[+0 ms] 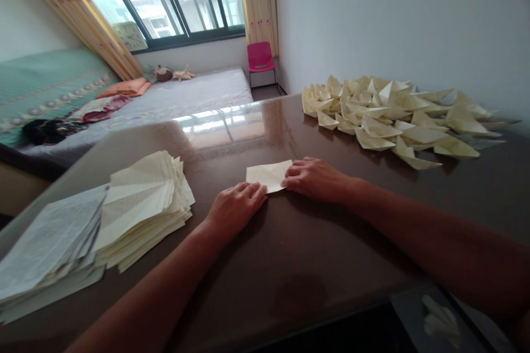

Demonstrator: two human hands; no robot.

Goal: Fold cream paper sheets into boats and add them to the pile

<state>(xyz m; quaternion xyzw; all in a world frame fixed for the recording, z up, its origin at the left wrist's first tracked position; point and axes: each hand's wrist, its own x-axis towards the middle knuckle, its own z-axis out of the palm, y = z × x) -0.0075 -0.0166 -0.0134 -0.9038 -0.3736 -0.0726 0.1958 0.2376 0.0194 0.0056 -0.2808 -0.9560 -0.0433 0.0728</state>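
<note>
A small folded sheet of cream paper (270, 174) lies on the brown table (248, 265) in front of me. At its lower left corner my left hand (238, 207) presses it, fingers closed together over the edge. My right hand (312, 177) grips the paper's right edge with bent fingers. Both thumbs are mostly hidden. Off to the right sits a large cluster of folded paper boats (376, 127), apart from my hand. Left of my left hand is a stack of cream paper sheets (136, 198), creased on top.
Beside the cream stack lies a pile of grey printed sheets (53, 237). Beyond the table are a bed (199, 91), a pink chair (260, 58) and a window. A white wall (397, 22) stands behind the boats. Some crumpled white material (441, 320) shows below the table edge.
</note>
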